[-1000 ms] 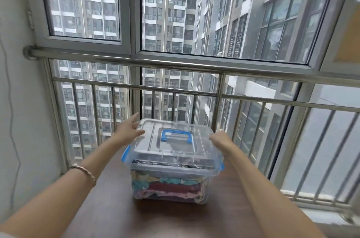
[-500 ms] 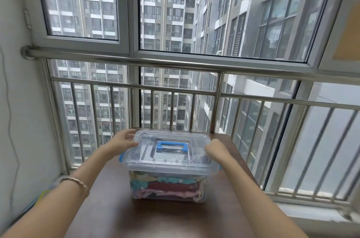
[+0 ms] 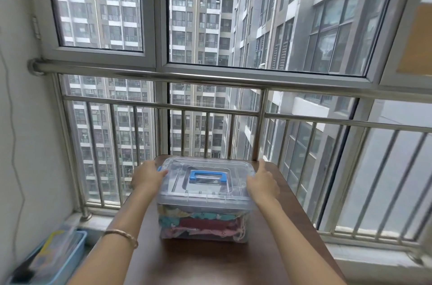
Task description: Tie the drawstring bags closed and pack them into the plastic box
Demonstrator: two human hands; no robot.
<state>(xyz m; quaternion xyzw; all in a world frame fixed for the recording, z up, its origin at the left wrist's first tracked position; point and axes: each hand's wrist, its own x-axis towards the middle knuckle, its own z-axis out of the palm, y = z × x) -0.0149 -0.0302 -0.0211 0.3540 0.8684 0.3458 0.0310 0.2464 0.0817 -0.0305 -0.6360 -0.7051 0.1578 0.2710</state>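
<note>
Head view: clear plastic box (image 3: 203,200), blue-handled lid on, sits toward far edge of dark brown table (image 3: 210,261), colourful drawstring bags (image 3: 201,224) inside. Left hand (image 3: 146,176) grips lid's left edge, thumb on top. Right hand (image 3: 263,183) lies flat on right edge, fingers straight. Steel railing (image 3: 210,109) just behind.

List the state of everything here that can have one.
Box: upright on the table, full, closed.
Lid: on the box.
Handle: folded flat.
Bags: packed inside the box.
Left hand: grips the lid's left end.
Right hand: fingers straight, against the lid's right end.
Window: shut.
Bin: on the floor, open, holding things.
</note>
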